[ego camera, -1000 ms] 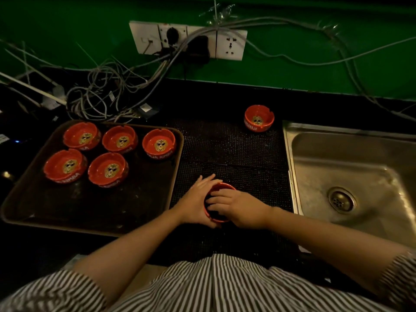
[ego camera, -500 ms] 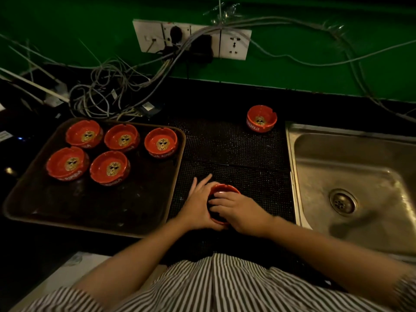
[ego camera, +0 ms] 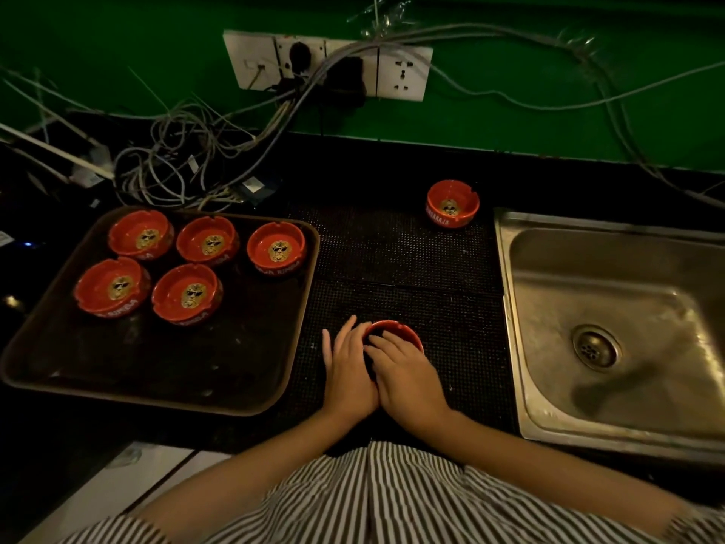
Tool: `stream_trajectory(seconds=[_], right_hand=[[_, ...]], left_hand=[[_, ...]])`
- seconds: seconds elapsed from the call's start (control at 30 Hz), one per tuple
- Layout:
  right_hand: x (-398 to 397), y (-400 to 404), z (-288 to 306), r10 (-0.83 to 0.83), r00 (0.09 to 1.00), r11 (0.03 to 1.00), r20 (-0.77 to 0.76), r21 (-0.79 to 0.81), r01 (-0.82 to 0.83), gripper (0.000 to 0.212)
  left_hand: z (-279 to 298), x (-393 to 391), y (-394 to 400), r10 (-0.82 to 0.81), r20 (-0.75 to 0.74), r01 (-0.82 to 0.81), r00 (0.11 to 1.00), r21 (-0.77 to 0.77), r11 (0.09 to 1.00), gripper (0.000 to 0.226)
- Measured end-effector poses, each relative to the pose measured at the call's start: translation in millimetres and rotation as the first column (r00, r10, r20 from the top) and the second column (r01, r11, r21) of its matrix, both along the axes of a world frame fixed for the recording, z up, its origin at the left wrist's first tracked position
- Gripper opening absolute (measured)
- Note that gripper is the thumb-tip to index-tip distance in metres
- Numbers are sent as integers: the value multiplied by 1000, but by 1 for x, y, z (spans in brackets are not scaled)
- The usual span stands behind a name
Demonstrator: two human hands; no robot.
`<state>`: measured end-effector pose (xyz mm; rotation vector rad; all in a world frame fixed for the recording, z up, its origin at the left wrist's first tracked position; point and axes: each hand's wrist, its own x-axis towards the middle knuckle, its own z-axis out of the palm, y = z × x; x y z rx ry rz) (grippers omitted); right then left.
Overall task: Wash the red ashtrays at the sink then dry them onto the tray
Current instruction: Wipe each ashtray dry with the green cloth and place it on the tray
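Five ashtrays (ego camera: pixel 188 265) sat on tray (ego camera: pixel 164 402); my hands (ego camera: pixel 386 371) cupped a sixth (ego camera: pixel 396 329); a seventh (ego camera: pixel 452 204) waited.

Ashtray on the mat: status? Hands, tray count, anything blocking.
Left hand and right hand both on the ashtray on the mat. Five dried on tray; one more ashtray beside sink. Nothing blocking.

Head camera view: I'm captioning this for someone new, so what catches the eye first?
Five round red ashtrays with gold emblems sit on the dark rectangular tray at left. At centre, the left hand and right hand cup another red ashtray on the black mat, with a seventh red ashtray behind, beside the steel sink.
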<state>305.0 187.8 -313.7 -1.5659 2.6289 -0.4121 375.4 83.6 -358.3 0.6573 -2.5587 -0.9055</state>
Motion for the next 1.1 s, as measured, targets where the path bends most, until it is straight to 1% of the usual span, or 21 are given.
stream_trajectory(seconds=[0.07, 0.13, 0.2, 0.23, 0.3, 0.33, 0.4, 0.43, 0.47, 0.53, 0.57, 0.6, 0.63, 0.7, 0.77, 0.83, 0.87, 0.93, 0.97, 1.03, 1.1], right_hand=[[-17, 7, 2, 201, 979, 979, -17, 30, -201, 46], [-41, 12, 5, 427, 904, 901, 31, 72, -428, 43], [-60, 10, 7, 552, 826, 819, 109, 116, -563, 39], [-65, 8, 6, 570, 813, 802, 124, 132, -582, 38], [-64, 6, 3, 539, 836, 824, 104, 139, -549, 37], [-57, 6, 1, 492, 867, 858, 75, 125, -497, 37], [-38, 4, -1, 325, 945, 941, 30, 89, -326, 42], [-27, 2, -1, 218, 976, 973, 23, 73, -219, 45], [-16, 0, 0, 118, 993, 991, 17, 61, -119, 47], [-2, -5, 1, -15, 1000, 999, 8, 43, 15, 50], [0, -6, 0, -32, 999, 999, 13, 37, 32, 50], [-1, -6, -1, -15, 1000, 999, 16, 33, 14, 50], [-5, -4, -2, 36, 999, 999, 17, 30, -37, 50], [-19, 1, -5, 213, 977, 976, 6, 48, -213, 46], [-39, 3, -3, 409, 913, 910, 12, 73, -409, 41], [-58, 2, 2, 549, 834, 829, 62, 90, -552, 38], [-65, 1, 4, 582, 809, 804, 81, 93, -588, 37], [-67, -1, 3, 578, 812, 810, 81, 69, -583, 35], [-63, -1, 1, 534, 843, 842, 66, 44, -537, 34], [-45, -1, -5, 354, 935, 935, 34, -7, -354, 36], [-22, -3, -7, 128, 991, 991, 38, -33, -127, 42]], left_hand=[[3, -3, -22, -194, 34, 193, 980, 38, 980, 95], [11, -10, -47, -401, 86, 395, 912, 71, 916, 117], [20, -19, -63, -517, 134, 515, 845, 50, 855, 124], [23, -21, -66, -541, 136, 540, 830, 46, 840, 125], [23, -18, -62, -526, 121, 523, 842, 58, 850, 127], [21, -12, -56, -481, 114, 479, 869, 46, 877, 127], [14, -1, -37, -324, 104, 324, 940, 18, 946, 123], [13, 4, -24, -228, 91, 227, 969, 19, 974, 115], [12, 5, -11, -125, 67, 123, 990, 33, 992, 102], [13, 4, 6, 47, 34, -49, 998, 72, 996, 71], [11, 2, 8, 79, 29, -81, 996, 74, 994, 63], [10, 0, 5, 68, 24, -70, 997, 56, 996, 62], [8, -1, -2, 19, 32, -20, 999, 38, 999, 67], [8, -3, -25, -158, 95, 153, 983, 63, 986, 92], [12, -9, -49, -357, 152, 345, 922, 104, 933, 115], [17, -19, -66, -486, 193, 478, 852, 88, 874, 123], [20, -21, -70, -513, 198, 507, 835, 83, 858, 124], [21, -17, -66, -491, 166, 487, 855, 65, 871, 123], [19, -12, -58, -436, 143, 436, 888, 33, 899, 121], [12, 1, -33, -246, 97, 250, 964, -23, 968, 113], [6, 6, -4, -14, 57, 16, 998, -23, 1000, 90]])
